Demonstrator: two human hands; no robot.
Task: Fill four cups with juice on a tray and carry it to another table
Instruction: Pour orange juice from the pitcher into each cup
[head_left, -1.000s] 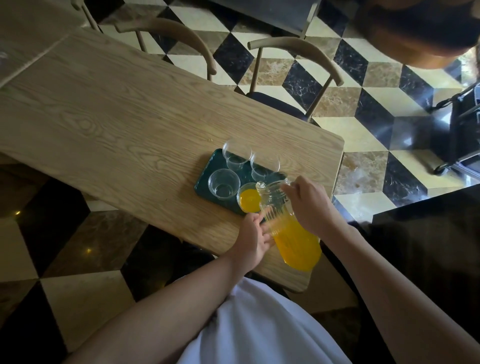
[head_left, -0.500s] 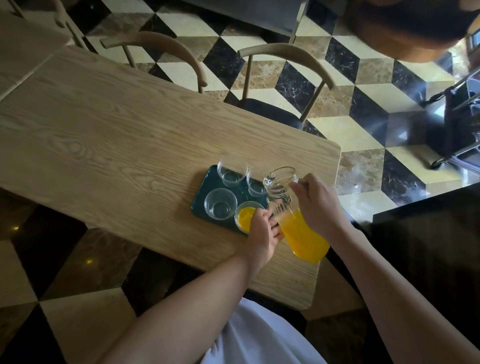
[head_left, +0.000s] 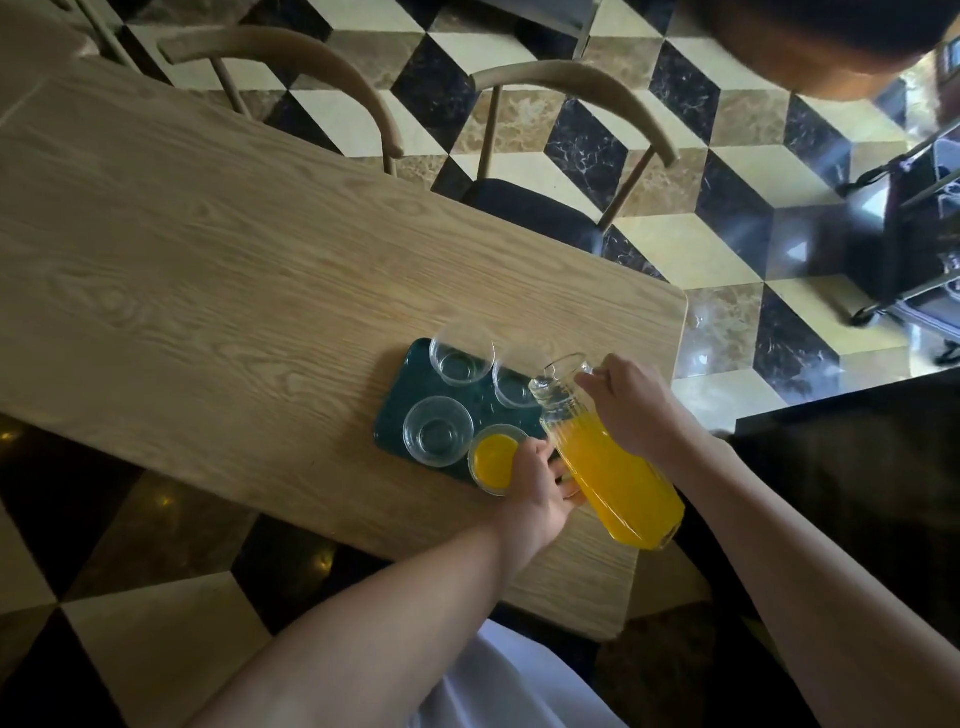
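A dark green tray (head_left: 402, 400) lies near the right end of the wooden table (head_left: 208, 249). It carries several clear cups: the near right cup (head_left: 491, 460) holds orange juice, while the near left cup (head_left: 438, 431), the far left cup (head_left: 461, 353) and the far right cup (head_left: 511, 387) hold none. My right hand (head_left: 631, 402) grips the handle of a ribbed glass jug (head_left: 613, 473) of juice, held nearly upright beside the tray. My left hand (head_left: 540, 488) is wrapped around the filled cup and touches the jug's lower side.
Two wooden chairs (head_left: 550, 150) stand at the table's far side on a floor of black, cream and brown tiles. A black metal cart (head_left: 914, 228) is at the right. A dark counter (head_left: 852, 467) lies close to my right arm.
The jug has tipped back from pouring to nearly upright and shifted slightly right. My left hand slid from under the jug onto the filled cup.
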